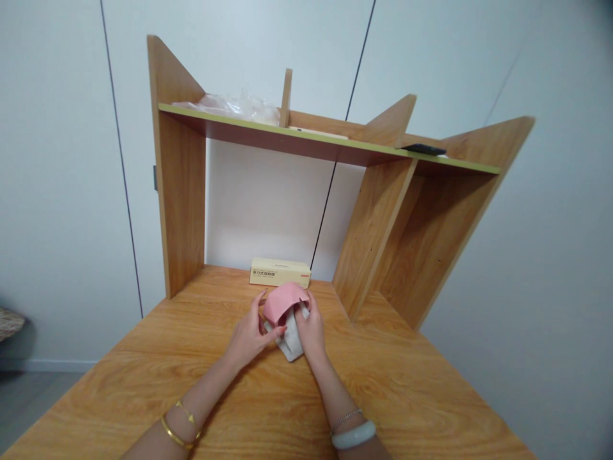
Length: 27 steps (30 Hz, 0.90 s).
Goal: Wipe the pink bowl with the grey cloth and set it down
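A pink bowl-like container (284, 299) is tilted above the wooden desk, its opening turned down toward me. My left hand (251, 332) grips its left side, with the thumb near the lower rim and the fingers around the outside. At the opening, my right hand (310, 327) is closed on a pale grey cloth (291, 344), which is partly tucked inside the container and hangs below it. Some right fingertips are hidden by the cloth and the pink wall. Just behind the container lies a long cream box (272, 273) with printed lettering.
The wooden desk (230, 409) carries a shelf unit with upright panels (184, 211) on the left and right. On the upper shelf (268, 136) lie a clear plastic bag (234, 107) and a dark flat object (424, 149). Pale wall panels stand behind.
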Tool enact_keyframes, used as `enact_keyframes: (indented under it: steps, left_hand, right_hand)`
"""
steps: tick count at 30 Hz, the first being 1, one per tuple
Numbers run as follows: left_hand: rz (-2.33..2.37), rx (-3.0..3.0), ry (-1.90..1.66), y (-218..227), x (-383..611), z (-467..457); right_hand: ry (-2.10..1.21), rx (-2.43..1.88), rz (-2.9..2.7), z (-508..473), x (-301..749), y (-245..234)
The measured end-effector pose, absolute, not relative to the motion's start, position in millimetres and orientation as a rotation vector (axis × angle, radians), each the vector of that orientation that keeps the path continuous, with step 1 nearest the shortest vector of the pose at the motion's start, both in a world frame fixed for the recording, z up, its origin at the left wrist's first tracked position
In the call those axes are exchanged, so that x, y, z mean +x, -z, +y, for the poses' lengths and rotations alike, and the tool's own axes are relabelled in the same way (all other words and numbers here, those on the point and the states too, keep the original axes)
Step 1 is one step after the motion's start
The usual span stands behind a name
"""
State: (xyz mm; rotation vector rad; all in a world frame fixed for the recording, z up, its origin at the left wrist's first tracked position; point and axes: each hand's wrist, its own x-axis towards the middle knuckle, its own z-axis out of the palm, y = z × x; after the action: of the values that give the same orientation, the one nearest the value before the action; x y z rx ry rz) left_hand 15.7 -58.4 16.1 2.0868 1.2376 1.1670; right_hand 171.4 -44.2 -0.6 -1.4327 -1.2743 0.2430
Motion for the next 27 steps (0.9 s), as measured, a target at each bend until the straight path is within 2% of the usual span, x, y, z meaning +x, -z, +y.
enact_keyframes:
  steps: [6, 12, 18, 22, 27]
  left_hand:
    - [1.064, 2.054, -1.126, -7.4, 19.3, -57.6]
    - [1.219, 2.078, -1.145, -4.4, 19.2, -53.8]
    - [1.3, 2.054, -1.112, -9.5, 19.9, -55.1]
    - [1.258, 2.024, -1.101, -12.6, 19.4, -56.2]
    - [1.282, 2.034, -1.095, -9.3, 17.7, -51.9]
  right_hand:
    - [-0.442, -1.198, -1.227, -39.6, 169.2, -0.6]
    - [-0.46, -1.424, -1.36, -41.2, 170.5, 1.1]
    - [-0.148, -1.915, -1.465, -46.2, 178.8, -5.6]
    - [0.015, -1.899, -1.547, -48.1, 181.2, -6.7]
    - [0.02, -1.815, -1.535, -45.2, 179.8, 2.2]
